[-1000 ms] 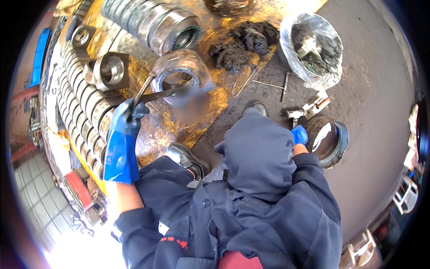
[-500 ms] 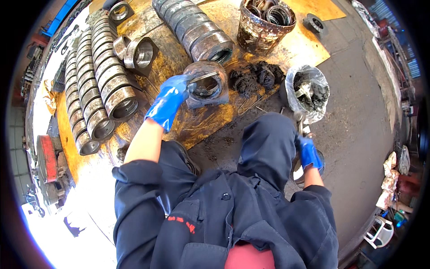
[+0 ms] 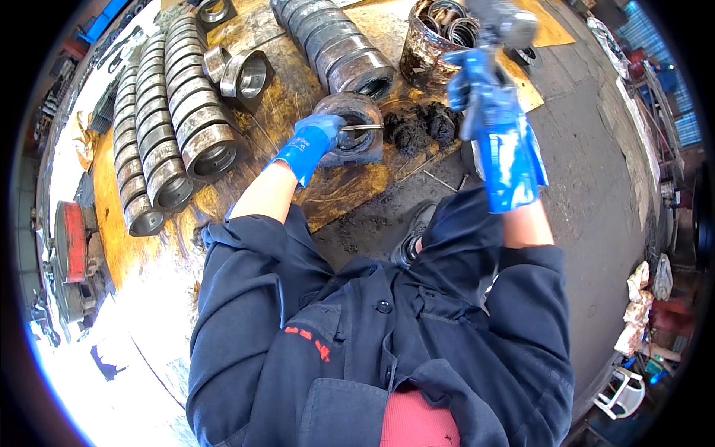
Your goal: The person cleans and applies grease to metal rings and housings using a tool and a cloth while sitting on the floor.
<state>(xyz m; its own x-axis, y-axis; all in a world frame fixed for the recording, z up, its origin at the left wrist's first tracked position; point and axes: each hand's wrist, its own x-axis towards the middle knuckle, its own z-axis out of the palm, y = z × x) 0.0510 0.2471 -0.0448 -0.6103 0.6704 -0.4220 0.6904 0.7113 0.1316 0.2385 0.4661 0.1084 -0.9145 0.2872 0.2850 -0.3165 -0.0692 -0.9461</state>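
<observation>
My left hand (image 3: pixel 314 141) has its fingers clamped on a thin metal tool (image 3: pixel 363 127) inside the greasy bearing ring (image 3: pixel 350 127). My raised right hand (image 3: pixel 482 78) has fingers closed around a grey tool (image 3: pixel 505 21).

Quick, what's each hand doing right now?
Left hand: closed on a thin metal tool inside the greasy steel ring.
Right hand: raised, gripping a blurred grey object.
</observation>
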